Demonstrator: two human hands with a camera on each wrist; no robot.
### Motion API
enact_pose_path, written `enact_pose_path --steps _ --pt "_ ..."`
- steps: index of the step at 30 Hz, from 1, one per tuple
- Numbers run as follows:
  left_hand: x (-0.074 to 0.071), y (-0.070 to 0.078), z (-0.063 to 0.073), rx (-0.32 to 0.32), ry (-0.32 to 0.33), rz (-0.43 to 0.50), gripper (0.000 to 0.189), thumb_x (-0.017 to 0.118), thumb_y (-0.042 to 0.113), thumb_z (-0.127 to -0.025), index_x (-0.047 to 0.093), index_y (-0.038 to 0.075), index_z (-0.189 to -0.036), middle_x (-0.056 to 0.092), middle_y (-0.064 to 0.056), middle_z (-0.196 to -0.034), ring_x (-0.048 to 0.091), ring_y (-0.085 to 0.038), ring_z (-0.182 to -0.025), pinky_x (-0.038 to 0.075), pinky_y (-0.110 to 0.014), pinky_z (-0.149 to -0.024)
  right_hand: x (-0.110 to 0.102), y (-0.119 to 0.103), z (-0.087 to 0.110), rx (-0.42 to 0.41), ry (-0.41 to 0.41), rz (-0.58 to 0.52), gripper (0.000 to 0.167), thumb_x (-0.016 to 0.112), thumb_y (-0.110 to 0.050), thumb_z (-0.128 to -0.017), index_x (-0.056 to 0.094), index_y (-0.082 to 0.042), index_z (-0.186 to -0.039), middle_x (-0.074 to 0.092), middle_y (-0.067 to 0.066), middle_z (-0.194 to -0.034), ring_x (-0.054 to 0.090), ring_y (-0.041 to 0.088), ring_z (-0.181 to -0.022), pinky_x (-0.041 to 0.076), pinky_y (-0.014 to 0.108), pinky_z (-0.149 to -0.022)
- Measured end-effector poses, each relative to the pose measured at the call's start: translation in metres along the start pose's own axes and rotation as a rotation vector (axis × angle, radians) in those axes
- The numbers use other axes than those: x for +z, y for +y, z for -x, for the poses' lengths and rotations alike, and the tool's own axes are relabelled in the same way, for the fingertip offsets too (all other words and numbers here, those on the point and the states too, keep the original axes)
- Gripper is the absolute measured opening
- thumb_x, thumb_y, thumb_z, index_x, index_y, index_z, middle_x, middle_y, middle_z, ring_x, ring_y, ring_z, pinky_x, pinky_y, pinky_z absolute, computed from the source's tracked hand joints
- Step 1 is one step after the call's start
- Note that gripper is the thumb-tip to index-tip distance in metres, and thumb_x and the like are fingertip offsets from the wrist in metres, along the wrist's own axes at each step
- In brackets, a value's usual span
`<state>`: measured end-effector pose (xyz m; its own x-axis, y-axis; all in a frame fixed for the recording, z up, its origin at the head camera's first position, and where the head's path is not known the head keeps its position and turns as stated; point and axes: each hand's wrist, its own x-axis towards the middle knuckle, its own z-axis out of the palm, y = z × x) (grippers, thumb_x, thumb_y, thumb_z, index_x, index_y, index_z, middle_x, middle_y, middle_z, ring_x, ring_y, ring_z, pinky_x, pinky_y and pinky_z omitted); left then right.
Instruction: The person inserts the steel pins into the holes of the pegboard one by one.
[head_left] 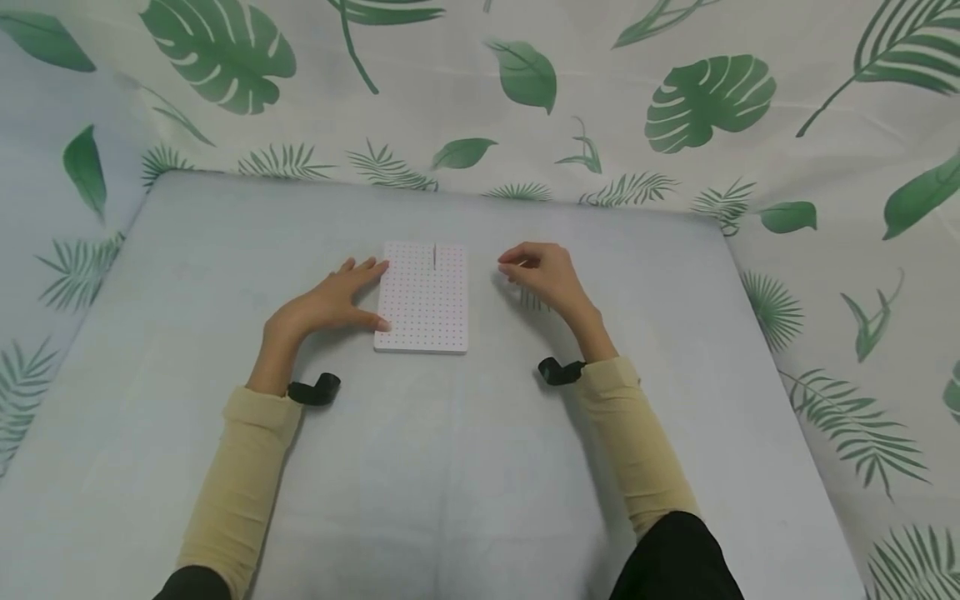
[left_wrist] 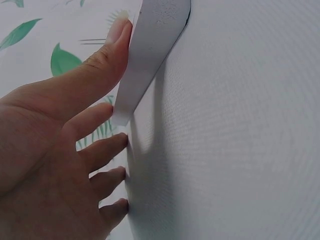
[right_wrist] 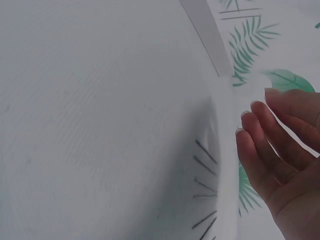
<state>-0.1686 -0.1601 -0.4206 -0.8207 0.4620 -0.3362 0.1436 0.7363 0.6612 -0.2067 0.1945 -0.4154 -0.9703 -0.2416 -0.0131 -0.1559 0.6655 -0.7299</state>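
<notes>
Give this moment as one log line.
Left hand: touching white pegboard | Right hand: above table, right of pegboard | Pins: two upright in pegboard, several on table

Matt plastic pegboard (head_left: 420,304), metallic-looking pins (right_wrist: 205,151)

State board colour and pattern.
Board is white with a grid of small dots, clearest in head view.

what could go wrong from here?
1. The loose pins lie on the table close to the right hand; a brush could scatter them.
2. The left hand touches only the left side of the pegboard, so a push might turn it.
3. Thin pins standing near the board's far edge might get knocked.
</notes>
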Motion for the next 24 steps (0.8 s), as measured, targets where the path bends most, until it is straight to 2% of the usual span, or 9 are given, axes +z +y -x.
enact_pose_path --steps 11,24 --pt "0.000 0.000 0.000 -0.004 -0.003 -0.002 0.101 0.079 0.034 -0.091 0.016 0.010 -0.166 0.004 -0.018 -0.173 -0.009 -0.043 -0.159 -0.004 -0.063 -0.127 -0.010 0.010 0.010 0.014 -0.045 0.099 0.022 0.069 -0.018 -0.097 0.076 -0.008 -0.115 0.075 0.014 -0.112 0.070 0.027 -0.096 0.054 0.036 -0.080" --pt "-0.002 0.001 0.001 -0.002 -0.002 0.000 0.101 0.079 0.033 -0.090 0.016 0.009 -0.165 0.005 -0.019 -0.172 -0.008 -0.043 -0.159 -0.004 -0.063 -0.127 -0.020 0.022 0.018 0.050 -0.083 0.146 0.025 0.071 -0.017 -0.096 0.074 -0.006 -0.118 0.074 0.014 -0.105 0.069 0.028 -0.095 0.053 0.037 -0.079"
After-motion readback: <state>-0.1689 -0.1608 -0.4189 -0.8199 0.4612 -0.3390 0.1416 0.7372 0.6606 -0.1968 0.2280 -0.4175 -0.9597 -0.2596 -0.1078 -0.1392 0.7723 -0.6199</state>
